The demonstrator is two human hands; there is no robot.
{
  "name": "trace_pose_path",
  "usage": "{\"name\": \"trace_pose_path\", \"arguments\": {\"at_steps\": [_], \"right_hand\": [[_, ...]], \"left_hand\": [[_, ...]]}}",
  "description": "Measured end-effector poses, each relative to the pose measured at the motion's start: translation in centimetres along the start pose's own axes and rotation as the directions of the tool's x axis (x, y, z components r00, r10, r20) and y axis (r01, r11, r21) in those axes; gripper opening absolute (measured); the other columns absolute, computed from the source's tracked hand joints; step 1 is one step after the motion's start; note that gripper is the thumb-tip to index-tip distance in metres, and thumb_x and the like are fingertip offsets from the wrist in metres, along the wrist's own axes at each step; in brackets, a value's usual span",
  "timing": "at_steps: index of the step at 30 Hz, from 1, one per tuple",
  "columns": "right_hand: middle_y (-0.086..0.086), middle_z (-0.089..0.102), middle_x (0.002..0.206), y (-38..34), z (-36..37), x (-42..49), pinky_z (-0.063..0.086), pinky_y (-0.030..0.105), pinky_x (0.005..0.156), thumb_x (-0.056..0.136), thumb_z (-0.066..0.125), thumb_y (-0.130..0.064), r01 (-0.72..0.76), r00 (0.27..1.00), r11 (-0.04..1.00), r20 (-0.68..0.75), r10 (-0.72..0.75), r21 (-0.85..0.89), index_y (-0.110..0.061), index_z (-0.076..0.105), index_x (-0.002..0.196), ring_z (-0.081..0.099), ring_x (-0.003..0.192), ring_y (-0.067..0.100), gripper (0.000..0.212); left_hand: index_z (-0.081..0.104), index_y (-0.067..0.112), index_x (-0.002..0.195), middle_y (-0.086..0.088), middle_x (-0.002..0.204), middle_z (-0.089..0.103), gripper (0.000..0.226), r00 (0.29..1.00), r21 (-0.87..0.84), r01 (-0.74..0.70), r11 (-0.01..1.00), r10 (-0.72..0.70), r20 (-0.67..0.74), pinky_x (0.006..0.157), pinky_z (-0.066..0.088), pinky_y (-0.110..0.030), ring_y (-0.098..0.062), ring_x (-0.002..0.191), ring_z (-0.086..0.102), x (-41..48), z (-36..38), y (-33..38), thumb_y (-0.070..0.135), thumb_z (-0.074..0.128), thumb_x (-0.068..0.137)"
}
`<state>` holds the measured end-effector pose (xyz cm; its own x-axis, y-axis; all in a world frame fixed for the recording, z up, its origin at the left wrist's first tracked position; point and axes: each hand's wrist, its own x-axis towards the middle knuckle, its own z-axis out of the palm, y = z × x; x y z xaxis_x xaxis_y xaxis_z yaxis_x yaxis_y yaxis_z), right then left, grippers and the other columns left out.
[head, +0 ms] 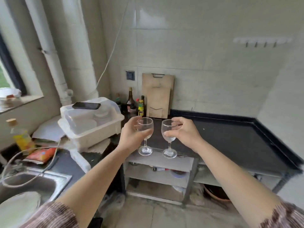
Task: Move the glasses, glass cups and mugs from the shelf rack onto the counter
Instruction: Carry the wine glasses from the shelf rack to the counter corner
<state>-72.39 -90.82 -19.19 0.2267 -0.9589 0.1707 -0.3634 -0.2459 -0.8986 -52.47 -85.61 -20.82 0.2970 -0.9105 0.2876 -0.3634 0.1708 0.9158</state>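
Two clear stemmed wine glasses are upright side by side. My left hand (134,135) wraps the bowl of the left glass (145,149). My right hand (182,131) grips the bowl of the right glass (169,153). Their feet appear over the top board of the grey shelf rack (164,159), and I cannot tell whether they touch it. The black counter (238,137) spreads behind and to the right of the glasses. Lower rack shelves hold small items, too blurred to name.
A white lidded dish box (92,122) with a phone (86,105) on it stands left of the glasses. Bottles (131,102) and wooden cutting boards (158,96) line the back wall. A steel sink (32,183) lies at lower left.
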Motion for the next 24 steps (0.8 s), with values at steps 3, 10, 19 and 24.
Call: {"name": "trace_pose_path", "arguments": {"at_steps": [3, 10, 19, 24], "right_hand": [[-0.004, 0.063, 0.108, 4.1, -3.9, 4.4, 0.045, 0.017, 0.072, 0.057, 0.087, -0.023, -0.04, 0.998, 0.999, -0.057, 0.038, -0.037, -0.014, 0.056, 0.127, 0.063, 0.096, 0.011, 0.077], [-0.002, 0.062, 0.112, 12.9, -11.2, 15.7, 0.05, 0.026, 0.081, 0.056, 0.086, -0.018, -0.178, 0.969, 0.983, -0.182, 0.168, -0.039, -0.018, 0.06, 0.118, 0.062, 0.098, 0.013, 0.067], [-0.005, 0.059, 0.115, 21.7, -17.2, 28.0, 0.046, 0.026, 0.08, 0.061, 0.084, -0.018, -0.28, 0.941, 0.958, -0.216, 0.26, -0.068, -0.018, 0.056, 0.126, 0.059, 0.101, 0.013, 0.071], [-0.005, 0.057, 0.118, 27.7, -18.6, 36.9, 0.054, 0.039, 0.083, 0.061, 0.085, -0.02, -0.3, 0.941, 0.95, -0.19, 0.28, -0.083, -0.018, 0.054, 0.126, 0.057, 0.101, 0.014, 0.072]], "left_hand": [[0.053, 0.023, 0.124, 0.007, 0.109, 0.064, 0.064, 0.996, -0.02, -0.014, 1.0, 0.016, 0.083, 0.058, 0.046, -0.007, -0.006, 0.095, 0.062, 4.9, 6.3, -1.0, 0.027, 0.082, 0.067], [0.049, 0.027, 0.127, 0.004, 0.12, 0.062, 0.067, 0.969, -0.063, 0.088, 0.994, -0.071, 0.235, 0.075, 0.058, -0.032, -0.013, 0.098, 0.063, 16.6, 20.2, -3.9, 0.024, 0.081, 0.067], [0.039, 0.027, 0.138, 0.007, 0.129, 0.056, 0.08, 0.939, 0.044, 0.157, 0.987, -0.163, 0.304, 0.064, 0.044, -0.012, -0.013, 0.104, 0.055, 28.6, 32.7, -7.3, 0.022, 0.078, 0.068], [0.036, 0.025, 0.14, 0.002, 0.135, 0.055, 0.085, 0.937, 0.144, 0.174, 0.974, -0.209, 0.28, 0.093, 0.05, -0.04, -0.019, 0.114, 0.055, 35.9, 39.2, -11.2, 0.023, 0.08, 0.068]]}}
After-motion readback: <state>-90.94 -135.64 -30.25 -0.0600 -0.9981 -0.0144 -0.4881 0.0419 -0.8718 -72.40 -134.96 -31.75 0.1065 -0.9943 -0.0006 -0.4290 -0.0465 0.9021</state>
